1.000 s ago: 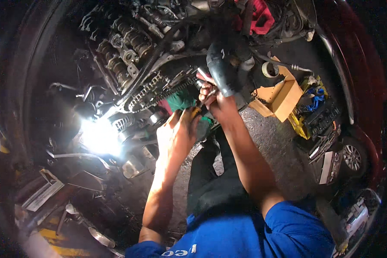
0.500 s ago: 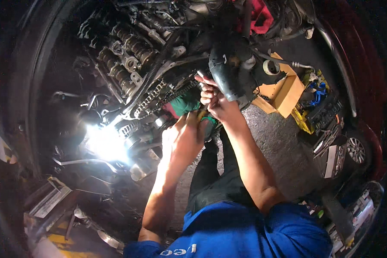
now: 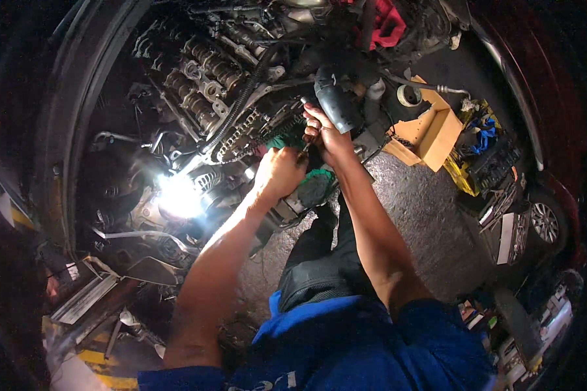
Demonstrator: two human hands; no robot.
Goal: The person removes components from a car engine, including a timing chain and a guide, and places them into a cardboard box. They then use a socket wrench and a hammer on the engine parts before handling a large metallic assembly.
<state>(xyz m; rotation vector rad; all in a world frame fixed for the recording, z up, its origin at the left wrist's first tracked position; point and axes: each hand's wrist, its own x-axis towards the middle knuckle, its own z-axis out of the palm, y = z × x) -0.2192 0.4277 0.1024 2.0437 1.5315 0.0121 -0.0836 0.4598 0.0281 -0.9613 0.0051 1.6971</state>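
Head view shows a large, dirty metal engine [image 3: 218,81] filling the upper left, its worn brownish camshafts exposed. Dark, shiny, rough floor [image 3: 404,202] spreads below and right of it, where the person, in a blue short-sleeved shirt [image 3: 359,332], stands in dark trousers. An open brown cardboard box [image 3: 438,138] sits to the right, well apart from both hands. Between the engine and the box, a thick grey-black rubber hose [image 3: 336,104] hangs just beside the right hand [image 3: 326,137]. That hand's grip is curled around a slim silver-tipped metal piece [image 3: 304,101], whose end pokes up past the index finger; the rest is hidden by the fingers. Lower and to its left, the left hand [image 3: 280,171] is bent inward at the engine's near end, and I cannot tell whether its grip pinches anything. A dazzling white lamp [image 3: 181,197] shines farther left. Green cloth-like material [image 3: 281,141] shows just above the left hand, near a dull metal link chain [image 3: 238,137] running along the engine.
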